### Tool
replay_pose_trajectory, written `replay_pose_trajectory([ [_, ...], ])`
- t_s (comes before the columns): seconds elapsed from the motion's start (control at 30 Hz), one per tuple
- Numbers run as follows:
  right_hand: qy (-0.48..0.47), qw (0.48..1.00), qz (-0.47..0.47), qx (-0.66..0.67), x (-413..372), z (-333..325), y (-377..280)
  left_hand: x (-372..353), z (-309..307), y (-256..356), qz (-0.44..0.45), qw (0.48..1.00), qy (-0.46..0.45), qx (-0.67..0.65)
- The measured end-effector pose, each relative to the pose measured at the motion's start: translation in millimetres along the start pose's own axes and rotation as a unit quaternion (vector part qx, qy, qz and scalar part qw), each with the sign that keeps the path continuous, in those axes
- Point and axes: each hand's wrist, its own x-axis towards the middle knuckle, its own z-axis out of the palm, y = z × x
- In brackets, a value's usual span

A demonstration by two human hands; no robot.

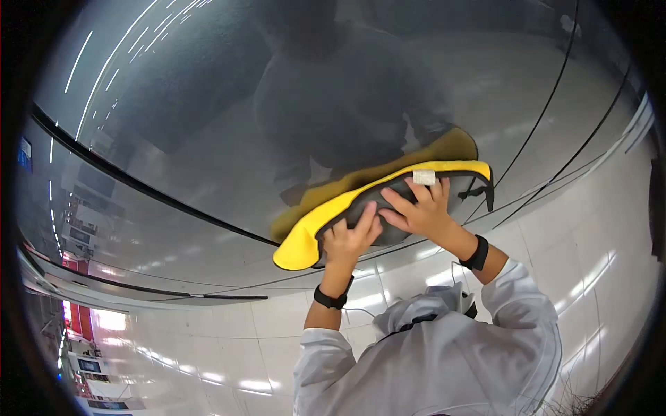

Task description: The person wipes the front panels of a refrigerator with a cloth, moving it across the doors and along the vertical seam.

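Both of my hands press on a cloth [300,244] with a yellow side and a dark grey side, against a glossy dark car panel [208,166]. My left hand [350,243] lies on the grey side, fingers apart. To its right, my right hand [420,208] rests on the same side with its fingers spread, close to a white label [424,177]. The cloth's yellow edge is folded up along the far side and its left end. Its reflection shows in the panel. Each wrist wears a black band.
A black trim strip [152,186] crosses the panel at the left. Panel seams curve at the right, near a small black part [473,191]. Below the car is a pale tiled floor [229,347] with light reflections. Red and white fixtures stand at the far left.
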Motion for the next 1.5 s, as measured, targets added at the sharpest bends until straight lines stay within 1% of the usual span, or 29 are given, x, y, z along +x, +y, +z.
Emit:
replay_pose_trajectory([
  [0.07,0.009,1.0,0.005,-0.002,-11,2,5,-8,5,4,0.024,0.999,-0.028,-0.004],
  [0.1,0.003,1.0,0.004,0.004,-10,0,8,8,0,6,0.034,0.999,0.004,0.013],
  [0.13,-0.003,1.0,0.002,0.01,-11,-1,13,13,2,10,0.032,0.999,0.005,0.014],
  [0.2,0.007,1.0,-0.001,0.002,-2,-8,22,25,-1,15,0.078,0.997,0.008,0.015],
  [0.23,0.015,1.0,0.006,-0.006,0,-11,28,36,-3,20,0.061,0.998,-0.006,-0.02],
  [0.27,0.023,1.0,0.011,-0.013,2,-15,34,49,-9,22,0.113,0.994,-0.01,0.005],
  [0.33,0.059,0.998,0.015,-0.009,14,-21,47,66,-9,28,0.146,0.989,-0.009,-0.008],
  [0.37,0.069,0.997,0.023,-0.014,18,-25,52,73,-11,33,0.13,0.991,-0.03,-0.017],
  [0.4,0.078,0.996,0.032,-0.02,24,-30,55,85,-13,35,0.114,0.993,-0.009,-0.036],
  [0.5,0.103,0.994,0.039,-0.009,48,-35,52,109,-22,32,0.121,0.992,0.028,-0.038],
  [0.53,0.112,0.992,0.05,-0.01,55,-37,48,114,-26,29,0.102,0.992,0.037,-0.058],
  [0.63,0.101,0.993,0.054,0.007,68,-40,34,119,-42,23,0.052,0.997,0.044,-0.038],
  [0.67,0.088,0.995,0.053,0.003,70,-39,26,116,-45,16,0.047,0.998,0.04,-0.016],
  [0.73,0.072,0.996,0.044,-0.004,75,-39,15,107,-45,9,0.002,0.998,0.062,-0.015],
  [0.77,0.06,0.998,0.035,-0.007,73,-37,10,93,-40,4,-0.002,0.999,0.042,-0.003],
  [0.87,0.039,0.999,0.007,-0.01,59,-27,-2,55,-30,-5,-0.036,0.999,0.036,0.01],
  [0.9,0.028,0.999,-0.009,-0.017,48,-22,-4,44,-29,-6,-0.023,1.0,0.011,0.013],
  [0.93,0.015,0.999,-0.026,-0.023,37,-17,-5,40,-27,-5,-0.028,0.999,0.03,0.014],
  [1.03,-0.01,0.999,-0.038,-0.03,9,-12,-7,7,-14,1,-0.021,1.0,0.02,-0.009],
  [1.07,-0.023,0.998,-0.044,-0.03,0,-11,-5,-1,-9,5,-0.017,1.0,0.0,-0.004],
  [1.13,-0.031,0.998,-0.045,-0.027,-18,-8,3,-2,-6,14,0.002,1.0,-0.004,-0.016],
  [1.17,-0.023,0.999,-0.03,-0.023,-23,-8,7,3,-3,19,0.019,0.999,0.015,-0.027],
  [1.2,-0.012,1.0,-0.012,-0.021,-26,-10,13,8,-7,23,0.043,0.999,-0.004,-0.018],
  [1.27,-0.029,0.999,-0.022,-0.03,-25,-17,27,24,-10,28,0.094,0.995,-0.018,-0.002],
  [1.3,-0.014,0.999,-0.008,-0.04,-22,-20,34,36,-11,31,0.09,0.995,-0.015,-0.033],
  [1.33,0.003,0.999,0.006,-0.048,-18,-24,41,48,-14,33,0.126,0.99,-0.034,-0.053],
  [1.4,0.042,0.998,0.005,-0.048,-4,-32,59,73,-18,42,0.136,0.986,-0.054,-0.084],
  [1.47,0.064,0.997,0.018,-0.05,15,-43,71,93,-18,46,0.145,0.982,-0.049,-0.11],
  [1.5,0.068,0.996,0.021,-0.049,27,-48,73,104,-19,47,0.126,0.977,-0.064,-0.157],
])
